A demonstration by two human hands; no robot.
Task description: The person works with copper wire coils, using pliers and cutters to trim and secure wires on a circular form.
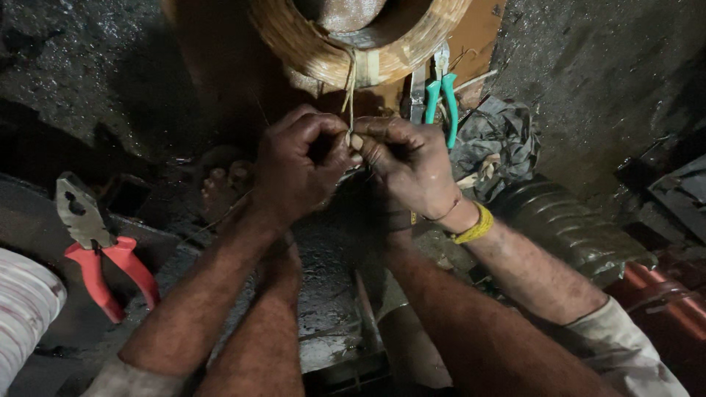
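Two hands, the left hand (298, 165) and right hand (408, 165), pinch one thin wire (351, 99) hanging from a single copper coil (353, 44); two pliers lie nearby, one red-handled (95, 246), one green-handled (441, 95).

Pale rolled-up sleeves, yellow thread band (476, 225) on right wrist (greasy, work-soiled fingers (368, 143))

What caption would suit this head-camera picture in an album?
Both hands, left and right, pinch a thin wire hanging from a copper coil; red pliers lie left.
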